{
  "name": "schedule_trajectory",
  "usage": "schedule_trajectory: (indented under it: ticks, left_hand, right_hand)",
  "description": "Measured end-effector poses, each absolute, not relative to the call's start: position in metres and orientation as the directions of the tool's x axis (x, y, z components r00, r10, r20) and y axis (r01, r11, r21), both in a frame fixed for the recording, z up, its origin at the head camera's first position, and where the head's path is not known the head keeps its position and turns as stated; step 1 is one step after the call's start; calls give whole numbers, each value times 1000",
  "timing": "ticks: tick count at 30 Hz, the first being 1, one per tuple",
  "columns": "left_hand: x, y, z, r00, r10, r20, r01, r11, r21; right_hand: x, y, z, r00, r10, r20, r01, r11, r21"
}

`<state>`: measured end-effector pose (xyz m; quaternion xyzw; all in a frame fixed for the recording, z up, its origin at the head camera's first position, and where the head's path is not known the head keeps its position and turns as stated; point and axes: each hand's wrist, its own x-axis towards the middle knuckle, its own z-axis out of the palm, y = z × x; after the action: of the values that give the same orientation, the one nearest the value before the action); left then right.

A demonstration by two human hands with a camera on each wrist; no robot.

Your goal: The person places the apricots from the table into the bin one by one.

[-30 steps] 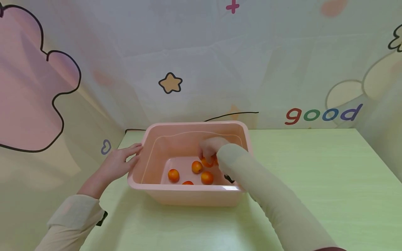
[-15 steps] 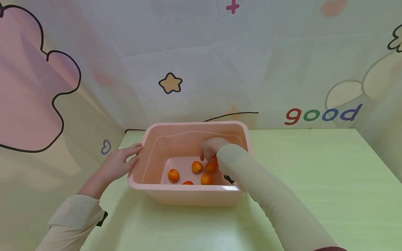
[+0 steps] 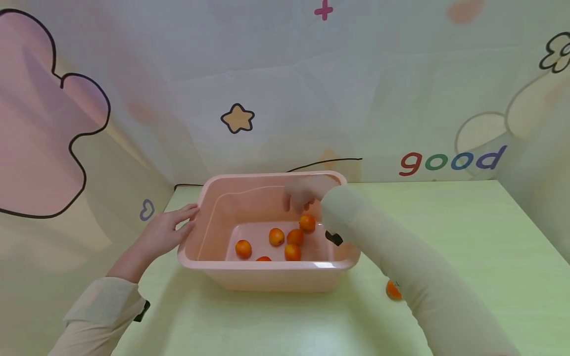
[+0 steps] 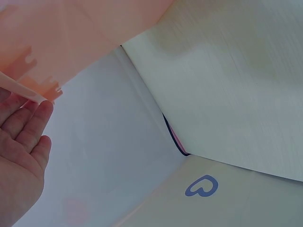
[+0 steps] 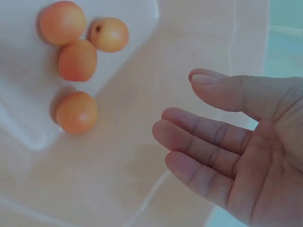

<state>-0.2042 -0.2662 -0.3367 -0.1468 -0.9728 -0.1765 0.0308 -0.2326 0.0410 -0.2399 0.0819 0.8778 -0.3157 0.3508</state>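
A pink plastic basin (image 3: 267,265) stands on the pale green table. Inside lie several small round orange-red fruits (image 3: 276,237), most of them grouped toward its right side; their exact kind is unclear. My right hand (image 3: 307,190) hovers inside the basin near the back right, above a fruit (image 3: 307,223) and apart from it. In the right wrist view that hand (image 5: 236,151) holds nothing, its fingers loosely extended and thumb apart. My left hand (image 3: 165,232) touches the basin's left rim from outside. In the left wrist view, its fingers (image 4: 35,125) lie fairly straight against the rim.
Another orange fruit (image 3: 394,289) lies on the table (image 3: 445,212) right of the basin, partly covered by the right sleeve (image 3: 401,262). A printed curtain (image 3: 289,99) hangs directly behind the table and along its sides.
My right hand has lifted off the fruits and moved slightly right and back. The fruits under it have shifted and show more. A fruit beside the right sleeve has come into view.
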Motion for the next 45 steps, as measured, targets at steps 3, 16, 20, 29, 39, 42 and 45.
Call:
schedule_trajectory:
  ticks: [3,16,20,29,39,42,45]
  left_hand:
    - [-204,-266,-337,-955,275,115,297,894,335]
    - [-204,-265,-335,-957,270,103,289,896,338]
    - [-205,-265,-336,-958,270,100,288,900,327]
    - [-203,-264,-333,-949,290,124,314,899,304]
    - [-204,-263,-333,-953,284,101,301,903,305]
    - [-204,-263,-333,-954,285,99,301,902,309]
    - [-203,-263,-333,-953,286,99,303,902,307]
  right_hand:
    - [-270,46,-265,-745,-330,-580,-104,916,-388]
    - [-307,98,-274,-667,-585,-460,-428,807,-407]
    - [-309,121,-272,-670,-604,-431,-440,791,-425]
    - [-303,165,-266,-710,-614,-345,-422,763,-489]
    - [-279,209,-286,-740,-552,-385,-342,801,-491]
    - [-275,218,-295,-732,-547,-407,-333,808,-486]
    - [-272,225,-303,-705,-565,-428,-327,795,-511]
